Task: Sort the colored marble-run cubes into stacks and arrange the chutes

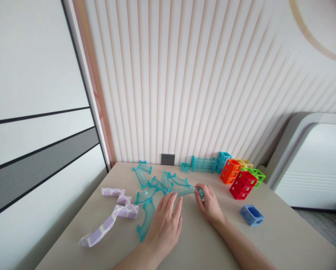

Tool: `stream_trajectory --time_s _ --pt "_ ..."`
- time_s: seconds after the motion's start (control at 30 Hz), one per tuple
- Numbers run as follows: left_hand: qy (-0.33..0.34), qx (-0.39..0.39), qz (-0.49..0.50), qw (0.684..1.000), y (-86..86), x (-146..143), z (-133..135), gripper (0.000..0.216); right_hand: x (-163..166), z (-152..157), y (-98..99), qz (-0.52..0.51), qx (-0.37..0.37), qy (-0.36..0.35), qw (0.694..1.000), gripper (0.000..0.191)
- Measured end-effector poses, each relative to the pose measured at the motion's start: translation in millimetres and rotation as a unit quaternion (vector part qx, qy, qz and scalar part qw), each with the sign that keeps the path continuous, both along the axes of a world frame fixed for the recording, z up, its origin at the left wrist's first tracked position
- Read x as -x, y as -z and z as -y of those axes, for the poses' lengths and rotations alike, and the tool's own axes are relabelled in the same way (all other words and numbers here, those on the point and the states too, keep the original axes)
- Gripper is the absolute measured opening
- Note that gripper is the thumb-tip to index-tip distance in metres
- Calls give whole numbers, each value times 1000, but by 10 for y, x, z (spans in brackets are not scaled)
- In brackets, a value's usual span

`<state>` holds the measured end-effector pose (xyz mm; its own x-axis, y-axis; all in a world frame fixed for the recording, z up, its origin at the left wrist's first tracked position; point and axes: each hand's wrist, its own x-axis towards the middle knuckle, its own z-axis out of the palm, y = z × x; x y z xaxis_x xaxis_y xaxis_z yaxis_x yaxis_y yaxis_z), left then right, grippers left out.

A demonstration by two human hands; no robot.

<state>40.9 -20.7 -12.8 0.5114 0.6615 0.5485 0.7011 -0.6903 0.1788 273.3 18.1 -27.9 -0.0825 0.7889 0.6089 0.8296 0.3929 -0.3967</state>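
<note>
My left hand (165,221) lies on the beige table (198,243) with fingers stretched out, fingertips touching the near end of a clear teal curved track piece (184,191). My right hand (209,202) pinches the other end of that same piece between thumb and fingers. Several more teal curved track pieces (147,215) lie spread to the left and behind. A lilac and white folding snake toy (111,217) rests further left.
Red (243,184), orange (230,171), green (256,176), yellow and teal open cube frames stand at the back right by a straight teal tube (203,164). A blue cube frame (252,215) lies alone at right. A wall socket (168,159) sits behind.
</note>
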Motion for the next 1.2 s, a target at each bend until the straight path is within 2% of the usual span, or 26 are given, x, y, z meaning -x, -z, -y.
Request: stream_trajectory --time_s 0.17,0.4,0.5,0.63,0.77,0.87,0.97,1.1,1.2 --pt "-82 -20 -35 996 204 -4 -76 73 53 48 -32 -49 12 12 999 20" --pt "-84 13 -51 995 326 5 -96 76 58 24 -32 -87 39 -10 995 26" --pt "-75 27 -44 996 279 6 -93 72 51 24 -32 -135 65 0 989 29" --pt "-35 37 -3 999 124 2 -65 58 64 38 -49 -203 72 21 976 29" --pt "-5 35 42 998 24 -5 -32 49 76 51 -77 -235 80 18 969 32" --pt "2 29 55 998 27 -10 -19 43 59 52 -105 -219 77 20 973 32" --pt "1 33 55 998 46 -15 -6 37 22 41 -117 -158 75 35 984 33" --pt "1 69 38 997 52 -27 16 32 -2 5 -97 -26 134 96 986 29" --pt "-11 111 22 994 51 -37 31 27 15 -15 -87 15 156 130 979 23"
